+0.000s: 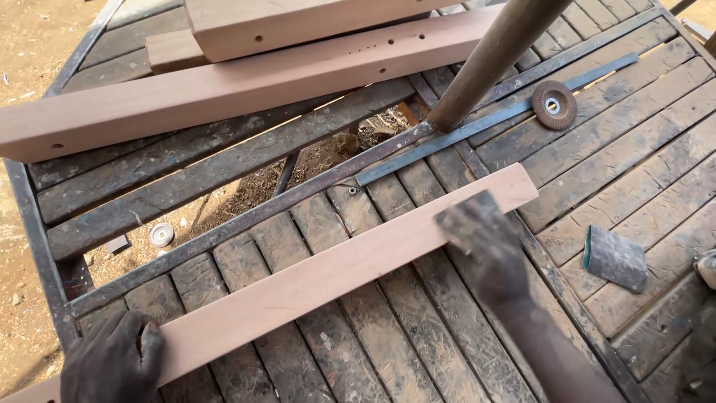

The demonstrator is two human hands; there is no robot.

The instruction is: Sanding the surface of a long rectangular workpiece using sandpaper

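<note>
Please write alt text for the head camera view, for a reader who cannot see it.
A person's left hand steadies one end of a pale wooden board lying on a slatted workbench, while the blurred right hand presses sandpaper near its other end. A flap disc lies beyond.

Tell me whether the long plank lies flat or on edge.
Flat: the plank rests broad face up on the slatted workbench.

Pale wooden plank (328, 276) lies diagonally across slatted bench, apparently smooth.

Slatted wooden workbench (641, 142), sandy ground (30, 45), daylight
</note>
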